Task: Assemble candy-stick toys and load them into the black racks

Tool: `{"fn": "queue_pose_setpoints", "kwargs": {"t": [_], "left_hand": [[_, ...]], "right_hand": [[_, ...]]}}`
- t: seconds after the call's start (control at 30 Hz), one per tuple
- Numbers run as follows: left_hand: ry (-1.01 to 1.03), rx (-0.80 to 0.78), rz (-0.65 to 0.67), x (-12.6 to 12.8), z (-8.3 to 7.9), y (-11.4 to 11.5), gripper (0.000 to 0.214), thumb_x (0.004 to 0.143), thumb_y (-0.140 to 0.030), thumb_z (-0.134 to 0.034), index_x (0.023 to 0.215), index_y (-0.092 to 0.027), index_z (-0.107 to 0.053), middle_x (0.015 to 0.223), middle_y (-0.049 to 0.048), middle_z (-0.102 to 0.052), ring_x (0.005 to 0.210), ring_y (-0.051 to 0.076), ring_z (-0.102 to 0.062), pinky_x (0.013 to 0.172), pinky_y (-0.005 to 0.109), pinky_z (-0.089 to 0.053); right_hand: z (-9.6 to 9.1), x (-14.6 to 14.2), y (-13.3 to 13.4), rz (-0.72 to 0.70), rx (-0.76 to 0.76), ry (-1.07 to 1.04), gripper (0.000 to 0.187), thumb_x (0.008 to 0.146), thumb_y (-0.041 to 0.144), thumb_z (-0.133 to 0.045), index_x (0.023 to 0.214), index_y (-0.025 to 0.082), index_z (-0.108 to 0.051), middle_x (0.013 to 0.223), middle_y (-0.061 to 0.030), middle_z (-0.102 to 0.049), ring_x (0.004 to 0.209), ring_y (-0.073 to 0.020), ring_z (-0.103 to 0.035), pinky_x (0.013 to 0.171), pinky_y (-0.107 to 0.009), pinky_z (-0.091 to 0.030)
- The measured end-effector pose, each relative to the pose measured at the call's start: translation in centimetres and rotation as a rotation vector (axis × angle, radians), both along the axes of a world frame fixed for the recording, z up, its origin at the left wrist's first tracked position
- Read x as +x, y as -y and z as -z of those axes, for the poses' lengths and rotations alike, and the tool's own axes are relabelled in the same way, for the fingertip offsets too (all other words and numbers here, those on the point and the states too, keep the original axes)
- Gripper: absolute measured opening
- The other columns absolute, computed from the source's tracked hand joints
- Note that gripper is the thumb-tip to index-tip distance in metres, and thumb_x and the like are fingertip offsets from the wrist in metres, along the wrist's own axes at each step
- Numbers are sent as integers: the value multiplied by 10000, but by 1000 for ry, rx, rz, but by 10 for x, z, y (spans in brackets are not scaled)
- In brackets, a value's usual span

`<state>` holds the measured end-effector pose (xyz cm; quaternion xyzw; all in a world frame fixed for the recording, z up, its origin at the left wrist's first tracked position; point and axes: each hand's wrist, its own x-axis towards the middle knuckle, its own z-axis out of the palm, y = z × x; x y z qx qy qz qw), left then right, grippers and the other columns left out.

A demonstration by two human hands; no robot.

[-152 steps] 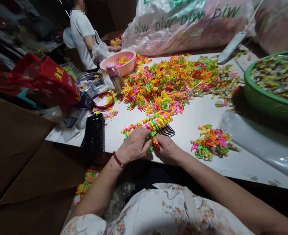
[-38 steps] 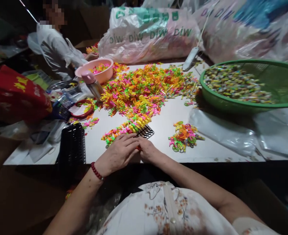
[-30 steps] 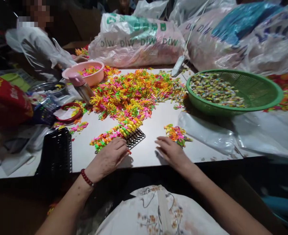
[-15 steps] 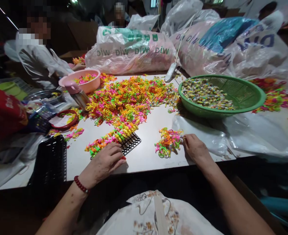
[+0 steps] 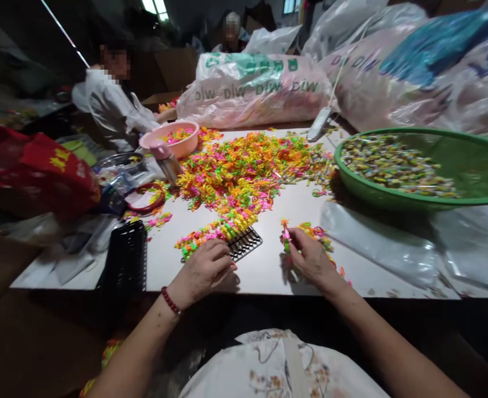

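Pinching pink toy [image 5: 286, 239] at tips of right fingers [image 5: 300, 237]; left fingers [image 5: 216, 250] at black rack [image 5: 249, 242], hold unclear.

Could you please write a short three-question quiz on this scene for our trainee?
1. True or false: the right hand holds a small plastic piece.

2. Which of these is closest to the pink bowl?
A) the green basket
B) the flask
C) the blue plastic

3. Which black item is the left hand nearest to?

Key:
1. True.
2. B.
3. The black rack, partly covered with colourful pieces.
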<state>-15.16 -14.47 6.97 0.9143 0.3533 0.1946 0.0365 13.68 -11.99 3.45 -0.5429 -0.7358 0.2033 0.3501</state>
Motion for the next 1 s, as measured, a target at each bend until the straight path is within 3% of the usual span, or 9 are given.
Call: {"fn": "queue_pose_setpoints", "kwargs": {"t": [0.1,0.27,0.37,0.7,0.87,1.0], "left_hand": [[-16,-32,9,0,-1,-1,130,922,-236,-524,889,-175,-634,934,65,-633,1006,195,-545,915,370,-486],[-34,-75,11,-1,-2,-2,177,940,-247,-489,877,-168,-634,947,68,-634,987,192,-541,894,359,-484],[-22,-92,1,-1,-3,-1,176,942,-237,-478,912,-167,-636,993,79,-625,978,190,-544,875,357,-489],[27,-126,-28,-2,-3,0,174,931,-227,-490,1018,-193,-636,1122,93,-598,1050,197,-541,930,377,-484],[19,-126,-42,-2,-1,-1,184,928,-224,-482,1012,-174,-638,1200,118,-556,1144,224,-501,1002,403,-445],[0,-136,-21,0,-10,0,174,923,-229,-470,967,-175,-629,1196,117,-561,1139,232,-499,1007,410,-440]], "right_hand": [[9,-39,-2,-155,-199,-151,163,895,326,-493,901,195,-589,692,8,-605,622,-144,-537,593,-246,-422],[33,-89,-7,-325,-199,-253,228,889,380,-530,872,177,-633,851,-40,-642,774,-178,-561,728,-291,-451],[42,-105,-8,-369,-210,-270,259,920,392,-501,860,175,-629,812,-25,-636,739,-162,-552,694,-269,-441],[55,-109,-16,-518,-121,-146,137,894,230,-520,956,174,-629,917,-63,-671,828,-180,-587,759,-287,-449],[46,-108,-19,-536,-170,-115,144,842,168,-549,956,162,-635,912,-67,-674,825,-183,-594,758,-285,-454],[37,-108,-13,-542,-144,-139,151,825,180,-544,938,165,-643,913,-70,-677,856,-197,-605,795,-307,-474]]}}
